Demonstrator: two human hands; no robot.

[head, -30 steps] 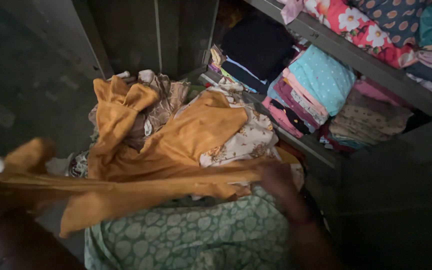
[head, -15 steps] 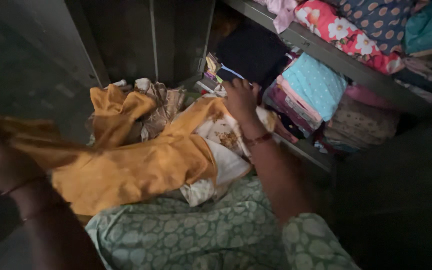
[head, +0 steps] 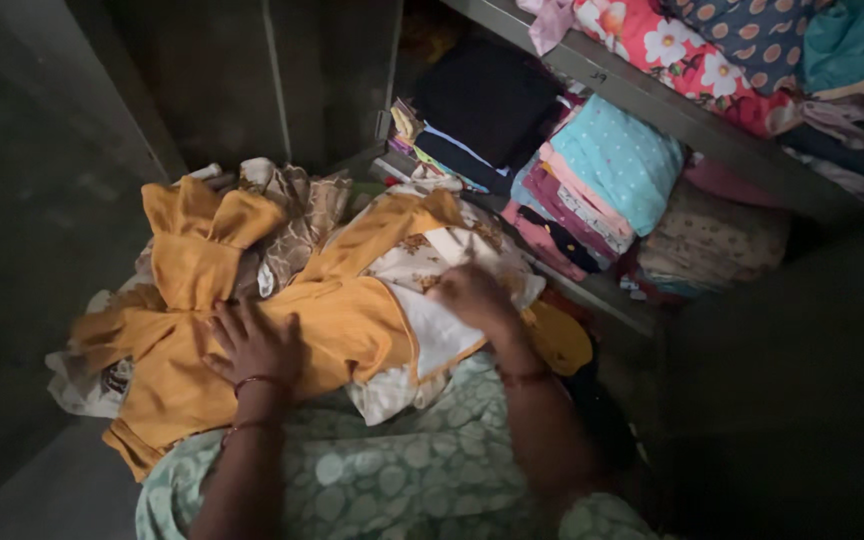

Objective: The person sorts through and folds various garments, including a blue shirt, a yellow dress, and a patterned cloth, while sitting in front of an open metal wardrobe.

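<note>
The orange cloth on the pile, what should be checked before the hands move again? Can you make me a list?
1. Left hand lying flat on the mustard-orange cloth garment: ok.
2. Right hand on the cream floral-print fabric: ok, though it is blurred, so whether it grips cannot be told.
3. Orange garment smoothed out: not ok, it is bunched and knotted at the upper left.
4. Pile resting on the green patterned cloth over the lap: ok.
5. Folded stacks on the grey metal shelf staying tidy: ok.
6. Light good enough to see: not ok, the scene is dim.
</note>
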